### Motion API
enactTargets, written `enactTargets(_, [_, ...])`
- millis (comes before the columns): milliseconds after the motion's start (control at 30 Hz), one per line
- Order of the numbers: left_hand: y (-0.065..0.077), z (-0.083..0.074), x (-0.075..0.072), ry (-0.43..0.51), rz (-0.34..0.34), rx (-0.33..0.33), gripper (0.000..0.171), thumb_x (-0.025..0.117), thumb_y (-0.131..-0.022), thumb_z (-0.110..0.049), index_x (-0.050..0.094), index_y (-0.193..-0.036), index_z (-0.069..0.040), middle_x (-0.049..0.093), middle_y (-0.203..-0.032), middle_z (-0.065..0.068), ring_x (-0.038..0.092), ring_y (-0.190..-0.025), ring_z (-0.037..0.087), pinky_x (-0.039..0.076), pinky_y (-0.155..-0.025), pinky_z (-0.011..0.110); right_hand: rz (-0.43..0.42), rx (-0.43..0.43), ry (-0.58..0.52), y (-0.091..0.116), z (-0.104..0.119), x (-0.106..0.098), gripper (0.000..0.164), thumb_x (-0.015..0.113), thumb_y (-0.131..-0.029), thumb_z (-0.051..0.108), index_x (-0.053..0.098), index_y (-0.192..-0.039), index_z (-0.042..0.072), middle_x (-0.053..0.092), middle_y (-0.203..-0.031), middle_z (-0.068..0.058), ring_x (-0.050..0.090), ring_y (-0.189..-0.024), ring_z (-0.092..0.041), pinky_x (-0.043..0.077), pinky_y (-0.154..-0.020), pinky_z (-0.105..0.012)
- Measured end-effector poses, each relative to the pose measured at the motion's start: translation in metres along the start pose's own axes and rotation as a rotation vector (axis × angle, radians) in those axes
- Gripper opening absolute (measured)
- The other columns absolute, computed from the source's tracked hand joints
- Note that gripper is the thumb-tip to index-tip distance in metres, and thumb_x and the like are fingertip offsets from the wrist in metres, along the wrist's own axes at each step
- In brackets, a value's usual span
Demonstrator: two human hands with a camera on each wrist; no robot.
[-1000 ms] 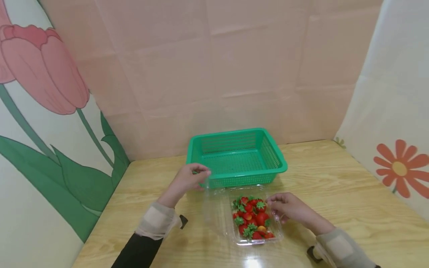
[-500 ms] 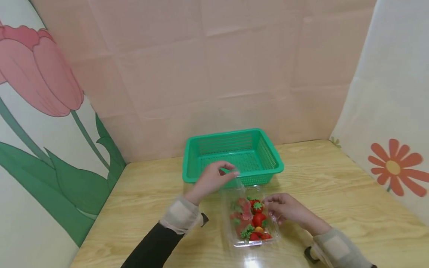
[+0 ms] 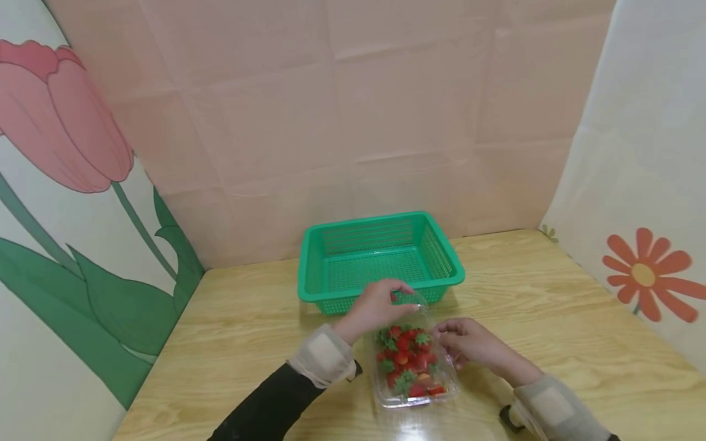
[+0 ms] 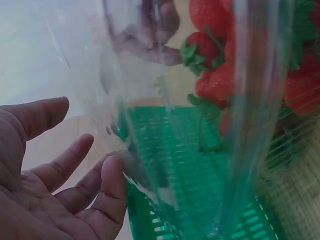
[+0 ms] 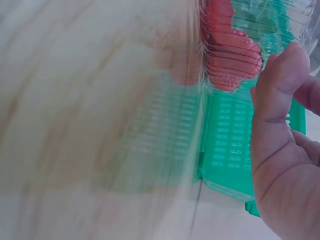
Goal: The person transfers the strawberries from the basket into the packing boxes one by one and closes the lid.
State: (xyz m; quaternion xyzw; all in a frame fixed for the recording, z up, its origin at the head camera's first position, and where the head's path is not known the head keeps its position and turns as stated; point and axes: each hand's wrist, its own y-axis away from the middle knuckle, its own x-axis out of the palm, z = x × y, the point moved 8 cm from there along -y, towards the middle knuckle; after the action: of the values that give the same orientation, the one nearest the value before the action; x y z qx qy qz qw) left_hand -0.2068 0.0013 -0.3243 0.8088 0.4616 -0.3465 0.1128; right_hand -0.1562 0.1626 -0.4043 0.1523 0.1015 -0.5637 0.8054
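A clear plastic clamshell box (image 3: 405, 402) full of toy-like strawberries (image 3: 402, 352) lies on the table. Its hinged lid is folded nearly down over the fruit. My left hand (image 3: 380, 308) is at the lid's far edge; in the left wrist view its fingers (image 4: 112, 180) are loosely bent and apart, with fingertips right against the clear plastic. On the box's right side, my right hand (image 3: 469, 343) grips the rim near the far corner, thumb (image 5: 280, 85) bent beside the ribbed wall. Strawberries show red through the plastic in both wrist views.
A green plastic basket (image 3: 380, 286) stands right behind the box, with nothing in it. Beyond the wooden table (image 3: 248, 324) hangs a pink cloth backdrop (image 3: 342, 122), with flower-printed panels on both sides.
My left hand has moved right, swinging the lid from upright on the left over onto the strawberries. The right hand has stayed at the box's right rim.
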Motion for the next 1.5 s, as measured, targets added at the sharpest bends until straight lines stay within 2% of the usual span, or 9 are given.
enactTargets(300, [-0.002,0.002,0.021,-0.126,0.067,0.027,0.031,0.073,-0.086,-0.035,0.07,-0.113,-0.019,0.063,-0.101,-0.005,0.05,-0.074,0.008,0.045,-0.062,0.026,0.011,-0.023,0.005,0.0,0.001,0.0,0.04,0.053,-0.099,0.018,0.054,-0.122,-0.015,0.064,-0.083,-0.011,0.058,-0.065,-0.018,0.052,-0.054,-0.031])
enactTargets(400, [-0.002,0.002,0.025,-0.151,0.081,0.038,0.03,0.073,-0.086,-0.036,0.071,-0.112,-0.02,0.063,-0.107,-0.007,0.054,-0.082,0.009,0.045,-0.067,0.025,0.011,-0.024,0.01,0.0,0.002,0.0,0.04,0.053,-0.099,0.017,0.053,-0.122,-0.016,0.064,-0.083,-0.01,0.059,-0.065,-0.018,0.052,-0.055,-0.031])
enactTargets(533, [-0.003,0.002,0.028,-0.19,0.08,0.065,0.031,0.075,-0.084,-0.034,0.071,-0.112,-0.02,0.062,-0.117,-0.009,0.057,-0.103,0.012,0.047,-0.081,0.027,0.007,-0.019,0.017,0.0,0.002,0.0,0.04,0.053,-0.099,0.017,0.054,-0.122,-0.015,0.063,-0.081,-0.009,0.058,-0.065,-0.018,0.052,-0.055,-0.032])
enactTargets(767, [-0.003,0.004,0.034,-0.262,0.077,0.109,0.033,0.078,-0.082,-0.031,0.072,-0.111,-0.017,0.063,-0.112,-0.01,0.056,-0.101,0.009,0.046,-0.085,0.025,0.01,-0.015,0.018,-0.001,0.003,0.0,0.039,0.05,-0.1,0.018,0.055,-0.12,-0.014,0.061,-0.079,-0.009,0.058,-0.064,-0.018,0.053,-0.055,-0.032])
enactTargets(900, [-0.001,0.001,0.036,-0.313,0.069,0.151,0.032,0.078,-0.083,-0.031,0.073,-0.11,-0.016,0.064,-0.113,-0.009,0.055,-0.106,0.008,0.045,-0.09,0.025,-0.014,0.005,0.038,-0.003,0.003,-0.003,0.037,0.049,-0.101,0.02,0.058,-0.117,-0.012,0.062,-0.078,-0.009,0.059,-0.066,-0.02,0.054,-0.056,-0.034])
enactTargets(1133, [0.008,-0.004,0.037,-0.44,0.074,0.234,0.034,0.071,-0.088,-0.037,0.072,-0.115,-0.017,0.062,-0.125,-0.003,0.051,-0.112,0.014,0.041,-0.095,0.03,-0.032,0.017,0.088,-0.015,0.007,-0.014,0.034,0.045,-0.103,0.02,0.061,-0.11,-0.01,0.064,-0.079,-0.009,0.062,-0.068,-0.022,0.055,-0.057,-0.039])
enactTargets(1300, [0.016,-0.003,0.039,-0.525,0.106,0.254,0.04,0.064,-0.091,-0.044,0.067,-0.124,-0.021,0.056,-0.133,-0.003,0.047,-0.117,0.015,0.039,-0.097,0.035,-0.05,0.046,0.071,-0.029,0.007,-0.023,0.034,0.048,-0.102,0.022,0.06,-0.111,-0.009,0.064,-0.084,-0.008,0.062,-0.075,-0.021,0.055,-0.064,-0.04])
enactTargets(1500, [0.026,-0.001,0.042,-0.567,0.178,0.304,0.055,0.057,-0.092,-0.054,0.057,-0.136,-0.023,0.046,-0.145,0.001,0.042,-0.127,0.018,0.035,-0.105,0.038,-0.032,0.068,0.026,-0.042,0.002,-0.028,0.036,0.048,-0.102,0.022,0.059,-0.112,-0.011,0.067,-0.091,-0.01,0.064,-0.082,-0.022,0.055,-0.071,-0.04])
